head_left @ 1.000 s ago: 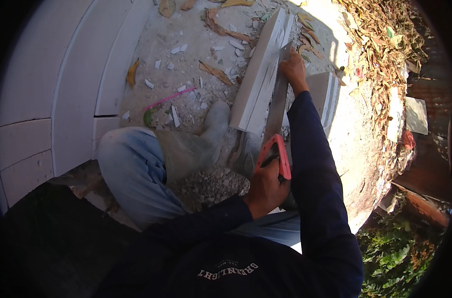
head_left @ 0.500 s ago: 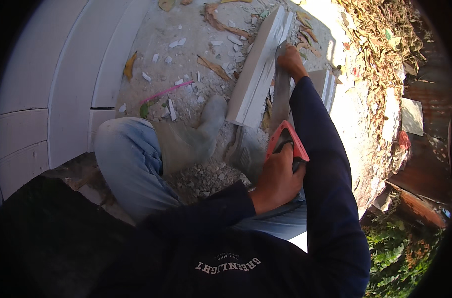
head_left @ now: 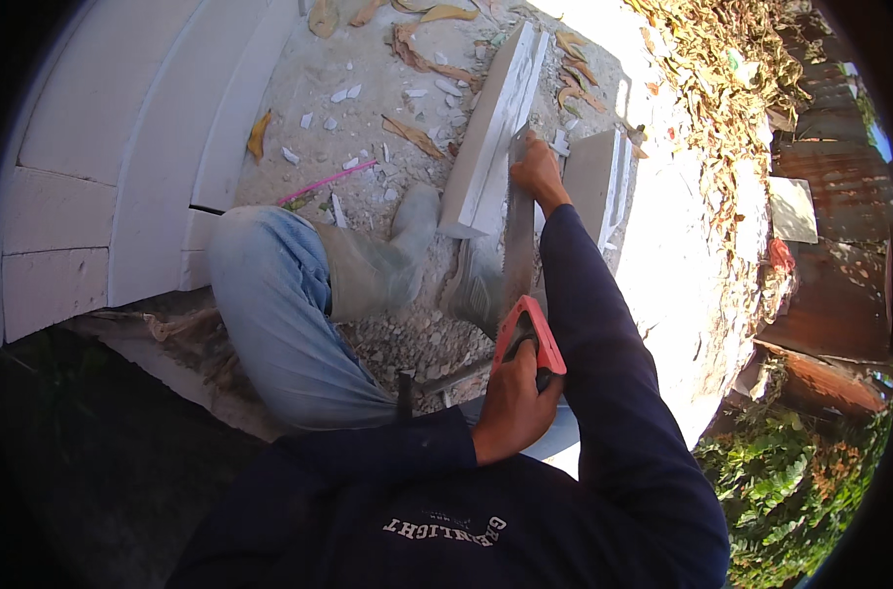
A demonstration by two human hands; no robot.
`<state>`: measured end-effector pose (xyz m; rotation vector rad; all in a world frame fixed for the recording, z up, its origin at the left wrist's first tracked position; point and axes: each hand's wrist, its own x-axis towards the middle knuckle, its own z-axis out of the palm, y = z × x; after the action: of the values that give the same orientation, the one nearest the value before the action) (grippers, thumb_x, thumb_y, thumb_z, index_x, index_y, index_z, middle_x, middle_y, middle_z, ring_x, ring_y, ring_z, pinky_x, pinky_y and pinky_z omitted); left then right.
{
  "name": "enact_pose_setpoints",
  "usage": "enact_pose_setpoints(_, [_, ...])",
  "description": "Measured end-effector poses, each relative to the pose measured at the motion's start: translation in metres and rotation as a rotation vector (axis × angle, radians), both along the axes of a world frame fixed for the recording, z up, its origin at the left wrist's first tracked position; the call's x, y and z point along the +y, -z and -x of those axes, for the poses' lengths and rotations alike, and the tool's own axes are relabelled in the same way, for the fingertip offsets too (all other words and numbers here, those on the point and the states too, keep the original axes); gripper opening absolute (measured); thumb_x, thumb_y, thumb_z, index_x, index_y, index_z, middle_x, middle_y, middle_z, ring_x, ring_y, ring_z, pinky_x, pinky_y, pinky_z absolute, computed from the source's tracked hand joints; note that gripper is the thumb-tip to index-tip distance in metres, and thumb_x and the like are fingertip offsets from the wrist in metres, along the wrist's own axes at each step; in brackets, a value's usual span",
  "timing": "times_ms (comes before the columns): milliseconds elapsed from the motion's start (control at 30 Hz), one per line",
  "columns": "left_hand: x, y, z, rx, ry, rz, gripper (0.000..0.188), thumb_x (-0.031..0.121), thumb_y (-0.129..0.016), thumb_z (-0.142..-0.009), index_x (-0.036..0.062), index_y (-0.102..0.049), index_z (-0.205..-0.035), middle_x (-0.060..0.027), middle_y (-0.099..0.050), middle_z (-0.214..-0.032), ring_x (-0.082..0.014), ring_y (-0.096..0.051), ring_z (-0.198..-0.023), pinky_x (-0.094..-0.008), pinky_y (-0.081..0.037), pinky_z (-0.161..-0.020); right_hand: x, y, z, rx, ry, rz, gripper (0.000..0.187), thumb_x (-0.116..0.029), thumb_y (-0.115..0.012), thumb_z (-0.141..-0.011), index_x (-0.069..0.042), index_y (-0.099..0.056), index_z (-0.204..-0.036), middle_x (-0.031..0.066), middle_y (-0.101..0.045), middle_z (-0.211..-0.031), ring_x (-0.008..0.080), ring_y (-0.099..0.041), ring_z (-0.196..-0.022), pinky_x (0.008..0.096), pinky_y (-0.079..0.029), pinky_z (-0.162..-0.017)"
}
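Note:
A handsaw with a red and black handle (head_left: 531, 346) lies between my two hands, its blade (head_left: 520, 231) running away from me. My left hand (head_left: 515, 404) is wrapped round the handle. Farther off, my right hand (head_left: 540, 175) grips the far end of the blade, the tip showing just past the fingers. Alongside the blade, on its left, a long pale moulding with a stepped edge (head_left: 490, 137) lies on the ground by my boots. Whether the teeth touch it I cannot tell.
A second pale moulding (head_left: 594, 177) lies right of my right arm. Broken white chips, dry leaves (head_left: 415, 135) and a pink strip (head_left: 328, 181) litter the dusty ground. White panels (head_left: 137, 157) stand at left. Near my lap is a hammer-like tool (head_left: 456, 379), partly hidden.
Both hands have drawn the saw back toward my body, along the moulding. The view has shifted a little, and the hammer-like tool near my lap now shows.

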<state>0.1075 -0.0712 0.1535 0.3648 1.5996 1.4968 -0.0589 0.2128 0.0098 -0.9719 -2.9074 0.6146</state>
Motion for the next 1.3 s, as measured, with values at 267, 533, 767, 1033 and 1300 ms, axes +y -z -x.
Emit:
enact_pose_setpoints(267, [-0.056,-0.017,-0.024,0.130,0.030,-0.131,0.024,0.008,-0.068,-0.086,-0.0046,-0.054,-0.102,-0.0251,-0.063,-0.082,-0.0442,-0.065,-0.082,-0.0467,-0.050,-0.073,-0.046,-0.007,-0.053,0.008,0.045,0.020,0.071,-0.002,-0.060,-0.071,0.012,-0.045,-0.139,0.0334,-0.068,-0.103,0.0476,-0.066,-0.100,0.0493,-0.052,-0.091])
enact_pose_setpoints(533, [0.003,0.022,0.015,0.331,-0.068,-0.213,0.023,0.006,-0.067,-0.086,-0.0045,-0.055,-0.102,-0.0263,-0.063,-0.082,-0.0448,-0.066,-0.081,-0.0474,-0.049,-0.069,0.020,-0.017,0.004,0.122,0.122,-0.006,0.069,-0.006,-0.059,-0.074,0.007,-0.047,-0.141,0.0316,-0.064,-0.118,0.0445,-0.063,-0.113,0.0458,-0.049,-0.098])
enact_pose_setpoints(767, [0.057,0.043,0.054,0.328,-0.149,-0.253,0.021,0.005,-0.065,-0.087,-0.0054,-0.054,-0.101,-0.0263,-0.063,-0.084,-0.0460,-0.065,-0.081,-0.0480,-0.048,-0.069,0.066,0.003,0.055,0.104,0.095,-0.010,0.068,-0.009,-0.057,-0.075,0.003,-0.050,-0.142,0.0323,-0.064,-0.120,0.0418,-0.063,-0.115,0.0422,-0.048,-0.101])
enact_pose_setpoints(1033, [0.061,0.033,0.063,0.306,-0.125,-0.168,0.023,0.007,-0.066,-0.087,-0.0058,-0.053,-0.102,-0.0259,-0.063,-0.080,-0.0452,-0.066,-0.078,-0.0486,-0.048,-0.068,0.073,0.015,0.064,0.055,0.042,0.044,0.056,-0.009,-0.066,-0.072,0.005,-0.057,-0.126,0.0309,-0.066,-0.113,0.0446,-0.064,-0.111,0.0472,-0.050,-0.096])
enact_pose_setpoints(1300, [0.017,0.000,0.026,0.252,-0.091,-0.069,0.025,0.011,-0.066,-0.089,-0.0063,-0.053,-0.103,-0.0246,-0.064,-0.078,-0.0432,-0.067,-0.074,-0.0483,-0.048,-0.066,0.026,0.017,0.018,0.067,0.077,0.072,0.051,-0.009,-0.067,-0.071,0.006,-0.057,-0.119,0.0319,-0.067,-0.110,0.0463,-0.065,-0.108,0.0482,-0.051,-0.095])
